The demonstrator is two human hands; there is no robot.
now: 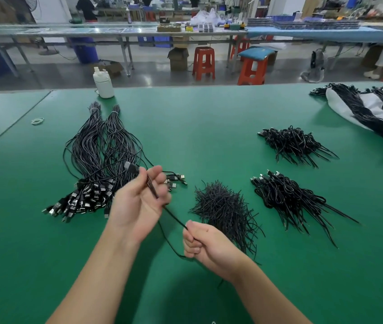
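Cable (174, 217) held over counter (209, 113): left hand (139, 202) curled round it below the plug (131, 168), right hand (207, 244) fisted on the cord. Likely light, limp, slippery; best gripped near the plug.

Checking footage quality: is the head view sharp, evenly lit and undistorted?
Head view: left hand, right hand and the cable between them are slightly blurred; soft shadows lie beneath them on the green table; its far edge bows from wide-angle distortion.

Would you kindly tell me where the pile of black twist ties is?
In the head view, the twist ties lie mid-table, just beyond the right hand, between the left hand and the nearer heap of coiled cables.
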